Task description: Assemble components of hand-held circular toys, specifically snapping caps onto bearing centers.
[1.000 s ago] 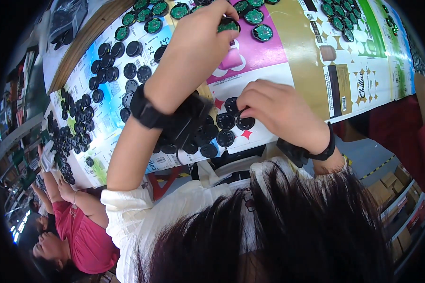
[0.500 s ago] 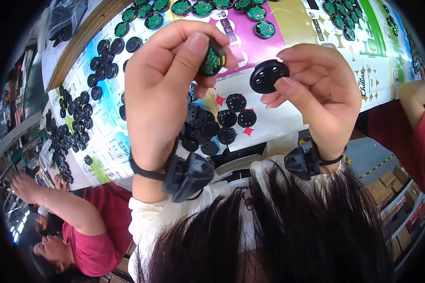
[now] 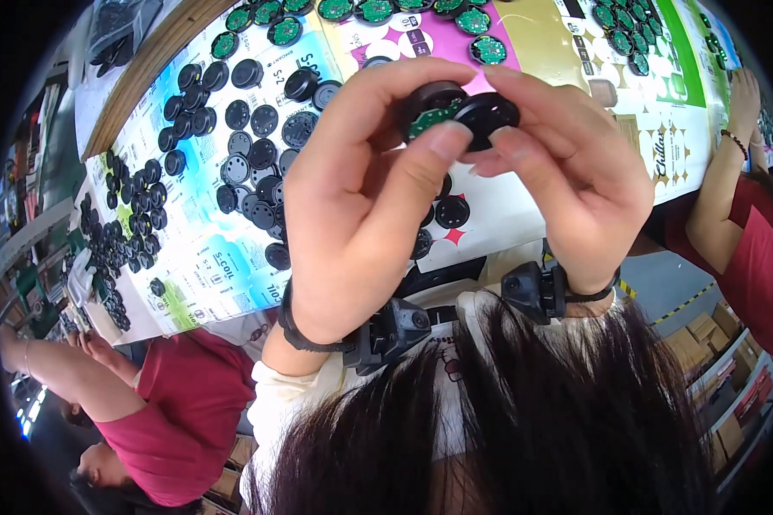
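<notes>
Table (image 3: 528, 215) is covered with printed sheets (image 3: 541, 77) in white, blue, magenta, gold and green. At the table's left end a co-worker (image 3: 180, 403) in red is seen, at its right end another co-worker (image 3: 747, 245). A wooden bar (image 3: 142, 79) is set along the table's far left edge. Above the table's middle, both hands are curled. A black case (image 3: 428, 120) with a green circuit board in it is pinched by the left hand (image 3: 348, 202); a shiny black lid (image 3: 489, 112) is pinched by the right hand (image 3: 588, 163), overlapping the case; contact between them cannot be told. Loose black discs (image 3: 264, 154) are scattered over the table's left half, and green circuit boards (image 3: 375, 10) are lined along its far side. Dark lettering (image 3: 229, 262) can be read on the sheets at the table's left and right.
</notes>
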Demonstrator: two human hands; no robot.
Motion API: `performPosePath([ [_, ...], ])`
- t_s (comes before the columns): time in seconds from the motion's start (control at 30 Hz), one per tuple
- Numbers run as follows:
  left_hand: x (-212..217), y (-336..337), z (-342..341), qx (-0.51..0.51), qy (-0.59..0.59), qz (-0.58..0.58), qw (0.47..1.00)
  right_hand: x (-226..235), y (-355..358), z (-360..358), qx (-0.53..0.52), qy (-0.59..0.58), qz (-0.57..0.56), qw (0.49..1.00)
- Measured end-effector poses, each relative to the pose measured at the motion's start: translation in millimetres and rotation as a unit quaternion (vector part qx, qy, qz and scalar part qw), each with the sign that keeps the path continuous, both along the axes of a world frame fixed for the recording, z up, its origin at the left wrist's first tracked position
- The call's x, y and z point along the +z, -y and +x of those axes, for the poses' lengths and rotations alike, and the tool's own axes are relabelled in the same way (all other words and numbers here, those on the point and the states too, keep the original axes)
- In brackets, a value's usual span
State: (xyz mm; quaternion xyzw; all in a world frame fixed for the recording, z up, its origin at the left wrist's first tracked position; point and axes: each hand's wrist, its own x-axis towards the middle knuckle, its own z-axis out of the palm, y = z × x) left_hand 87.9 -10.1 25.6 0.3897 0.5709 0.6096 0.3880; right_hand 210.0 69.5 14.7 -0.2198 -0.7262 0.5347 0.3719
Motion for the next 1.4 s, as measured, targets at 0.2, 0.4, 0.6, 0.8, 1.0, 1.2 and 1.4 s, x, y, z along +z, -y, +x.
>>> performPosePath([
  [0.2,3,3,-6,-0.020,0.052,-0.012,0.998,-6,1,-2,-0.036,0.039,0.235,0.971],
  [0.4,4,4,-14,-0.072,0.164,0.001,0.984,-8,-11,-3,-0.055,0.031,0.297,0.953],
  [0.6,1,5,-22,-0.120,0.258,-0.030,0.958,-6,-9,-1,-0.030,-0.006,0.283,0.959],
  [0.8,-2,3,-21,-0.163,0.305,-0.016,0.938,-5,-11,-3,0.016,-0.024,0.263,0.965],
  [1.0,0,3,-20,-0.169,0.315,-0.030,0.933,-3,-13,-2,0.023,-0.020,0.285,0.958],
  [1.2,-2,2,-18,-0.172,0.301,-0.027,0.938,-6,-15,0,0.016,-0.016,0.302,0.953],
  [1.4,-2,3,-15,-0.159,0.288,-0.001,0.944,-9,-16,-3,0.005,-0.041,0.323,0.946],
])
